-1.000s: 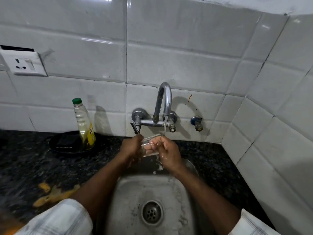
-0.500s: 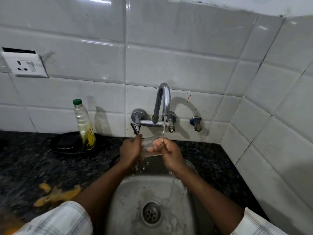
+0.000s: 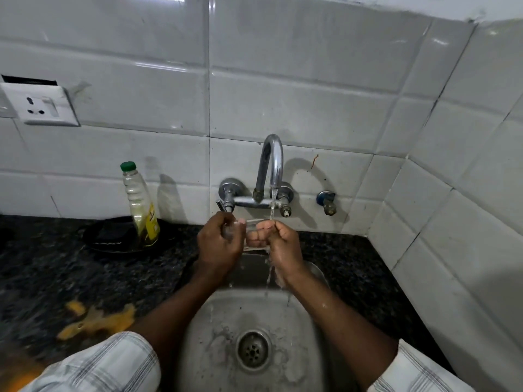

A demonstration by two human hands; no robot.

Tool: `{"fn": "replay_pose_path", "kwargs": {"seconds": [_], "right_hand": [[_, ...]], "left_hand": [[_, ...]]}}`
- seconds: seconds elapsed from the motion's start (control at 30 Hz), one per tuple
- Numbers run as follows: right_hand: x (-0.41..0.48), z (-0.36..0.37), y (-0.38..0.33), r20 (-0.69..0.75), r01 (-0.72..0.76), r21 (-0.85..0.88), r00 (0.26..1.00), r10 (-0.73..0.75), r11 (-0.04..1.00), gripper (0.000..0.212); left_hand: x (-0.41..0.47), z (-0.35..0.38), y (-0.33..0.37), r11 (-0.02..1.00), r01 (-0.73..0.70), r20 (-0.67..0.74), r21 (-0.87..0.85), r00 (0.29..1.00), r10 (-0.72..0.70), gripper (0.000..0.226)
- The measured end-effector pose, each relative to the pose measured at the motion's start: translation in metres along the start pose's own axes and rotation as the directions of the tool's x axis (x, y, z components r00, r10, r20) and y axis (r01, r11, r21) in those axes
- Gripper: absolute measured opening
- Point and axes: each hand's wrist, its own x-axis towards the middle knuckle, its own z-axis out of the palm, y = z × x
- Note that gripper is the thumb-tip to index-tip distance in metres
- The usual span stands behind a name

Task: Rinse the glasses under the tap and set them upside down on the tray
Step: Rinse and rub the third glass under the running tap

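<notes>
The bottle (image 3: pixel 140 205) with the green cap has a yellow label, but its writing is too blurred to read. It stands upright on a black dish (image 3: pixel 113 236) on the dark speckled surface (image 3: pixel 51 267), near the tiled wall.

A clear glass (image 3: pixel 249 232) is held between both hands over the steel sink (image 3: pixel 283 329), just below the tap (image 3: pixel 271 165). The left hand (image 3: pixel 219 247) is closed around the glass from the left side, with the fingers curled over it. The right hand (image 3: pixel 278 244) holds it from the right, and its fingers (image 3: pixel 259 237) are bent, seen through the glass wall. A thin stream of water (image 3: pixel 272 205) falls from the spout onto the right hand's side of the glass and runs down the right wrist into the sink. Some yellow peels (image 3: pixel 96 321) lie on the surface at the left.
</notes>
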Motion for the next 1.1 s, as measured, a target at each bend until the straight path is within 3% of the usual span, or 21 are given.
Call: {"fn": "replay_pose_path", "kwargs": {"seconds": [0.07,0.1,0.13,0.17,0.2,0.23,0.3,0.37,0.4,0.43,0.5,0.57,0.6,0.63,0.67,0.73,0.8,0.9,0.97,1.0,1.1], "right_hand": [[0.002,-0.002,0.002,0.020,0.061,-0.126,0.998,-0.059,0.990,0.024],[0.003,-0.004,0.004,0.038,0.123,-0.236,0.992,-0.118,0.964,0.022],[0.002,-0.005,0.005,0.061,0.178,-0.339,0.984,-0.167,0.924,0.021],[0.003,-0.006,0.008,0.084,0.217,-0.406,0.976,-0.200,0.888,0.020],[0.002,-0.006,0.008,0.090,0.220,-0.424,0.975,-0.201,0.879,0.019],[0.002,-0.006,0.010,0.073,0.213,-0.419,0.977,-0.201,0.883,0.019],[0.003,-0.003,0.008,0.004,0.143,-0.358,0.988,-0.152,0.923,0.020],[0.005,-0.002,0.005,-0.044,0.052,-0.228,0.997,-0.063,0.972,0.023],[0.004,-0.001,0.001,-0.055,0.032,-0.183,0.998,-0.043,0.983,0.024],[0.005,0.000,0.001,-0.053,0.046,-0.172,0.997,-0.056,0.984,0.024],[0.003,0.001,0.000,-0.014,0.106,-0.256,0.993,-0.114,0.961,0.021],[0.000,-0.001,0.001,0.021,0.117,-0.302,0.993,-0.116,0.946,0.019],[-0.002,-0.002,-0.001,0.022,0.111,-0.297,0.994,-0.110,0.948,0.019],[-0.001,-0.003,-0.001,0.014,0.108,-0.280,0.994,-0.108,0.954,0.019],[-0.001,-0.003,-0.003,-0.009,0.095,-0.258,0.995,-0.100,0.962,0.020],[0.000,-0.001,-0.007,-0.059,0.045,-0.158,0.997,-0.055,0.986,0.021],[0.001,0.001,-0.008,-0.057,0.049,-0.155,0.997,-0.059,0.987,0.022],[0.002,-0.003,-0.004,-0.019,0.101,-0.278,0.994,-0.110,0.955,0.020],[0.001,-0.007,-0.001,-0.015,0.085,-0.249,0.996,-0.091,0.965,0.022],[0.001,-0.008,-0.002,-0.020,0.079,-0.239,0.996,-0.086,0.968,0.022],[0.004,-0.004,-0.007,-0.075,0.041,-0.127,0.996,-0.051,0.991,0.023]], "left_hand": [[0.008,0.004,-0.003,0.980,0.198,0.059,0.008,0.979,-0.198,0.033],[0.015,0.005,-0.002,0.912,0.409,0.152,0.039,0.899,-0.410,0.041],[0.020,0.006,0.001,0.788,0.612,0.241,0.072,0.756,-0.609,0.044],[0.022,0.006,0.005,0.665,0.743,0.312,0.082,0.614,-0.725,0.042],[0.021,0.005,0.007,0.604,0.795,0.347,0.061,0.550,-0.760,0.040],[0.020,0.006,0.008,0.602,0.798,0.353,0.037,0.553,-0.755,0.040],[0.013,0.008,0.005,0.750,0.662,0.244,-0.005,0.728,-0.641,0.040],[0.004,0.007,0.004,0.958,0.283,0.033,-0.048,0.959,-0.282,0.029],[-0.001,0.007,0.005,0.990,0.135,-0.024,-0.041,0.990,-0.136,0.024],[-0.002,0.007,0.006,0.994,0.103,-0.044,-0.048,0.993,-0.105,0.026],[0.013,0.011,-0.002,0.923,0.380,0.078,-0.069,0.924,-0.374,0.037],[0.026,0.010,-0.001,0.706,0.707,0.314,0.029,0.665,-0.678,0.039],[0.028,0.010,0.000,0.666,0.743,0.356,0.070,0.605,-0.712,0.040],[0.029,0.011,-0.001,0.706,0.704,0.328,0.077,0.651,-0.685,0.040],[0.025,0.012,-0.001,0.801,0.598,0.245,0.031,0.773,-0.586,0.039],[0.008,0.007,0.006,0.971,0.224,0.068,-0.088,0.973,-0.219,0.026],[0.000,0.004,0.010,0.991,0.086,0.005,-0.098,0.996,-0.086,0.021],[0.017,0.010,0.008,0.892,0.451,0.169,0.031,0.877,-0.450,0.040],[0.023,0.009,0.012,0.828,0.540,0.224,0.151,0.797,-0.560,0.043],[0.021,0.010,0.014,0.855,0.499,0.197,0.141,0.833,-0.518,0.041],[0.001,0.006,0.021,0.988,0.152,0.020,-0.016,0.988,-0.151,0.019]]}}
